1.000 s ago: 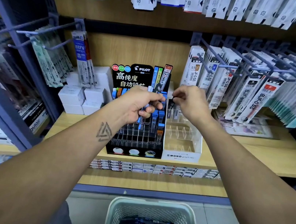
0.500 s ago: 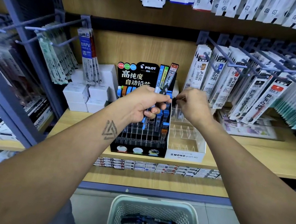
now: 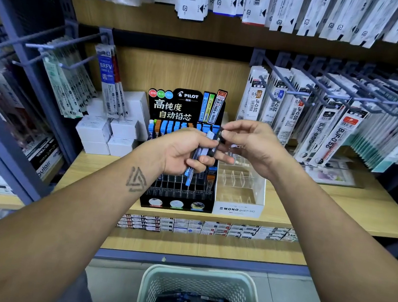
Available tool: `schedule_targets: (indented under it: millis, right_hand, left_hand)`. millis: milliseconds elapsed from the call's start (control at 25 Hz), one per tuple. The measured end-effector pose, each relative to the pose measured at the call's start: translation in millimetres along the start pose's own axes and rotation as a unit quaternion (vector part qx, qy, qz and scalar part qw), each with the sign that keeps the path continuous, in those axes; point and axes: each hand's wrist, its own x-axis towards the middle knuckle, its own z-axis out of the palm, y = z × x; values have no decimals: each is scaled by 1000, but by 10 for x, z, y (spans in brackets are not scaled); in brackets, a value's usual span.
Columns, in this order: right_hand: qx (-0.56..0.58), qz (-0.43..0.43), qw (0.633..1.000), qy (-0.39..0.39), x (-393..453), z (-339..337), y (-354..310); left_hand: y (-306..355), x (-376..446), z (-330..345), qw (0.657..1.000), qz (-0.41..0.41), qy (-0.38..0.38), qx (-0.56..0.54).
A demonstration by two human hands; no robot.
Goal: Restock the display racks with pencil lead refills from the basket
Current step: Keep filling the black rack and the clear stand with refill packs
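Observation:
A black Pilot display rack stands on the wooden shelf, its back rows filled with blue and orange lead refill cases. My left hand holds a small bundle of refill cases in front of the rack. My right hand pinches the top of one dark refill case that stands in that bundle. To the right of the black rack sits a white and clear Mono rack with bare compartments. A pale green basket with several dark refill cases stands on the floor below.
White boxes are stacked left of the black rack. Pen refill packs hang from metal hooks on the right and left. More packs hang along the top. A row of small boxes lines the lower shelf edge.
Both hands have drawn back from the black rack toward me. My right hand now pinches a dark case at the top of the bundle in my left hand.

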Motion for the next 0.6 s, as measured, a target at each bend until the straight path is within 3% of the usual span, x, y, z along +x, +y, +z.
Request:
schedule_targets:
  millis: [480, 600]
  right_hand:
    - [35, 1, 998, 45, 25, -68, 23]
    - [-5, -17, 998, 54, 60, -38, 50]
  left_hand:
    - [-54, 67, -49, 993, 18, 99, 53]
    - [-64, 106, -22, 991, 17, 123, 51]
